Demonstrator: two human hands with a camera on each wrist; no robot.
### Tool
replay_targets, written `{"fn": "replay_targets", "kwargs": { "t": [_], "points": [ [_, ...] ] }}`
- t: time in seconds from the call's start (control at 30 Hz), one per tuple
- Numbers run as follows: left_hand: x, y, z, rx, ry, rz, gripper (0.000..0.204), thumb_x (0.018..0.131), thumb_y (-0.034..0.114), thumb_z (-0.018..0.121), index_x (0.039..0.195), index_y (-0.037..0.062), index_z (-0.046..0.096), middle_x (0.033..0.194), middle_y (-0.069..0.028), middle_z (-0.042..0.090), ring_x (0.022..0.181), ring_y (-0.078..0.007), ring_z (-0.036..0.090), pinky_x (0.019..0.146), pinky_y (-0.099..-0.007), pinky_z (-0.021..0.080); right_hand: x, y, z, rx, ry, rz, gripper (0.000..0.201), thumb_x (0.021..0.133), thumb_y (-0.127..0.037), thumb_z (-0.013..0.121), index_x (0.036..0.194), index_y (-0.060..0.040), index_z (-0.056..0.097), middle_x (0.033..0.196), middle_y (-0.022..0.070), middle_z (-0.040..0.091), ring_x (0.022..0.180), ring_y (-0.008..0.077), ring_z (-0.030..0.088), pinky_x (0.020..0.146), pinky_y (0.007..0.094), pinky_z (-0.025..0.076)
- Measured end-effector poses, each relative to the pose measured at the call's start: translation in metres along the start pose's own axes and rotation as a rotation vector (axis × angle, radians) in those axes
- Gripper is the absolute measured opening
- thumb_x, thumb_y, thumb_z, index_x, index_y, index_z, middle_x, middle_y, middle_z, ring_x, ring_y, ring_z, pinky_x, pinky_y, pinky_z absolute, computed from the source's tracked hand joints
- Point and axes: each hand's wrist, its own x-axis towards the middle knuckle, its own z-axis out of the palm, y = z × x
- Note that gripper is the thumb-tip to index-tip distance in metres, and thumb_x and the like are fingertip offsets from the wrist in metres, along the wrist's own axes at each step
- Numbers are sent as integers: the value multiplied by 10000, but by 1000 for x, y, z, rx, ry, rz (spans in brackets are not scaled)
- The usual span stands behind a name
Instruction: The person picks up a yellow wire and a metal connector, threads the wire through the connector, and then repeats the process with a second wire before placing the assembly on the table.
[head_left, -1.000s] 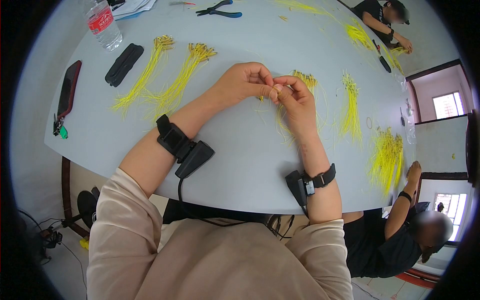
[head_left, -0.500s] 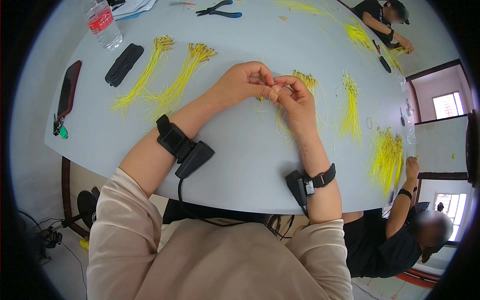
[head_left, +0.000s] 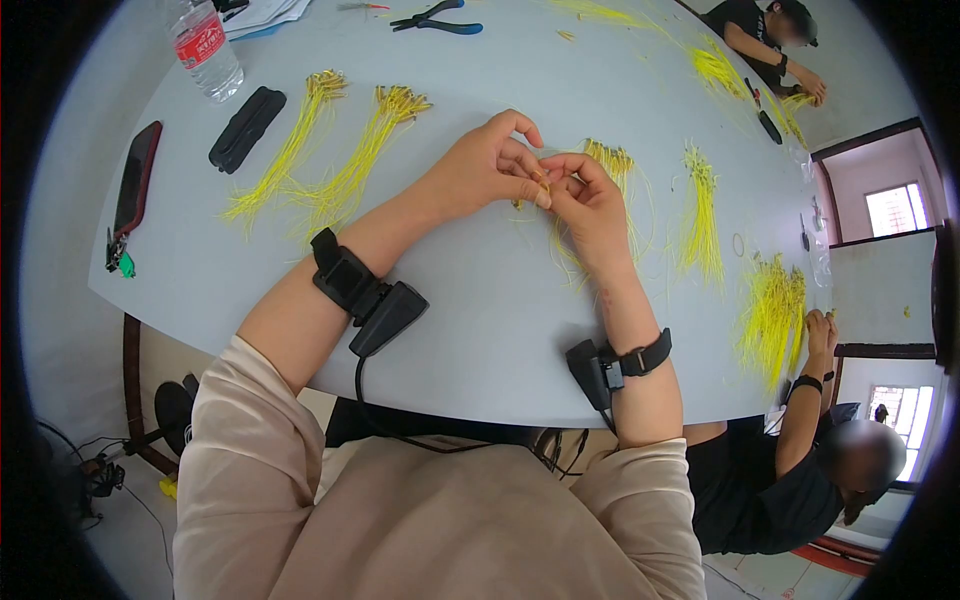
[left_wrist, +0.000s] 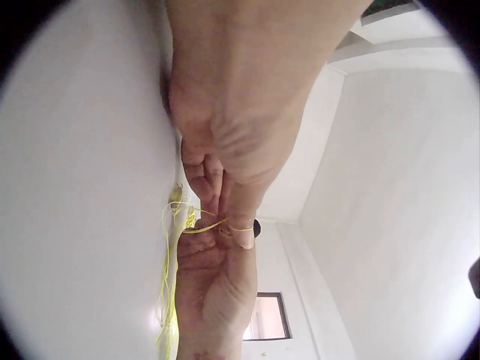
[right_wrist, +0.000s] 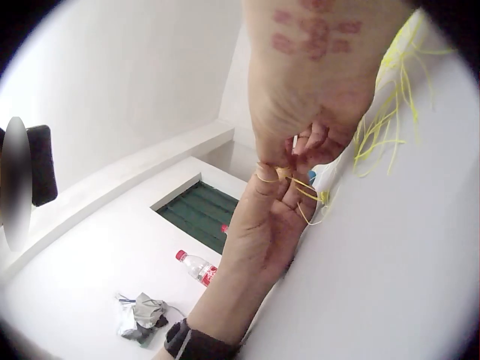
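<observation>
Over the middle of the table, my left hand (head_left: 478,178) and right hand (head_left: 597,217) meet at the fingertips. Both pinch a thin yellow cord (left_wrist: 212,226) between thumb and fingers. The cord loops across a thumb in both wrist views, and its end is hidden among the fingers. My left index finger arches up, apart from the other fingers. Just behind the right hand lies a bundle of yellow cords (head_left: 612,158) with gold-brown tips, partly covered by that hand.
Two more cord bundles (head_left: 395,125) lie left, others (head_left: 702,220) right. Pliers (head_left: 440,22), a black case (head_left: 248,130), a water bottle (head_left: 208,52) and a phone (head_left: 138,180) surround the work. Two people in black (head_left: 765,500) sit at the table's right side.
My left index finger has lifted off the pinch and now arches upward, while the left thumb has shifted slightly down and left. The right hand stays nearly in place.
</observation>
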Motion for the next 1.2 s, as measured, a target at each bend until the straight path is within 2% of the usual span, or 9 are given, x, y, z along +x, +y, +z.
{"fn": "replay_targets", "kwargs": {
  "t": [0.07, 0.17, 0.27, 0.47, 0.57, 0.77, 0.87, 1.07, 1.2],
  "points": [
    [-1, 3, 1, 27, 15, -10, 465, 735, 9, 685, 1096, 42, 394, 832, -76, 625, 804, -132, 606, 744, -255, 467, 1, 2, 0, -58, 14, -25, 168, 776, 4, 588, 942, -21, 590, 785, -21, 528, 664, 33, 505, 613, 170, 413],
    [-1, 4, 1, 17, 11, -8, 546, 733, 14, 688, 1184, 37, 381, 831, -75, 630, 813, -129, 605, 749, -256, 466, 4, 7, 1, -261, 63, -233, 139, 761, -5, 620, 898, -25, 607, 787, 11, 549, 647, 69, 519, 594, 195, 425],
    [-1, 6, 0, 31, 20, -25, 609, 730, 12, 687, 1244, 40, 362, 838, -72, 631, 819, -125, 605, 755, -253, 463, 1, -2, 4, -393, 111, -345, 106, 758, -14, 635, 859, -23, 605, 785, 44, 553, 639, 109, 527, 566, 226, 430],
    [0, 4, 0, 32, 24, -18, 634, 730, 10, 686, 1267, 46, 350, 849, -71, 631, 813, -122, 604, 764, -254, 463, -1, -7, 6, -594, 128, -359, 75, 777, -11, 611, 816, -23, 547, 788, 54, 535, 648, 146, 533, 545, 263, 426],
    [0, 5, 0, 58, 34, -15, 626, 737, 12, 681, 1268, 44, 351, 853, -70, 631, 817, -122, 604, 768, -253, 463, -1, -6, 7, -643, 131, -349, 72, 799, -26, 590, 842, -21, 532, 792, 61, 529, 662, 154, 535, 557, 262, 430],
    [-1, 5, 2, 17, 38, -24, 558, 757, 32, 673, 1238, 37, 391, 871, -77, 642, 822, -116, 601, 792, -251, 454, 4, 9, 3, -206, 189, -240, 40, 873, -78, 536, 879, -40, 522, 837, 26, 553, 699, 102, 510, 620, 237, 431],
    [0, 5, 2, 36, 32, -25, 505, 773, 64, 668, 1210, 32, 418, 877, -83, 652, 828, -110, 602, 762, -239, 452, 3, 4, 1, -7, 178, -138, 52, 903, -109, 511, 907, -58, 504, 875, 18, 572, 684, 73, 483, 623, 209, 408],
    [0, 9, 0, -69, -12, -95, 421, 834, 153, 620, 1195, 28, 441, 887, -93, 656, 841, -114, 612, 687, -226, 444, 5, 1, -1, 253, 170, -72, 84, 933, -161, 460, 937, -78, 473, 904, 58, 594, 658, 64, 473, 587, 189, 382],
    [-1, 10, 0, -123, -20, -124, 393, 850, 181, 605, 1182, 31, 458, 907, -99, 654, 811, -123, 619, 688, -224, 442, 6, 3, -7, 444, 162, -17, 80, 941, -161, 441, 942, -85, 467, 930, 88, 600, 658, 78, 489, 602, 205, 409]
  ]
}}
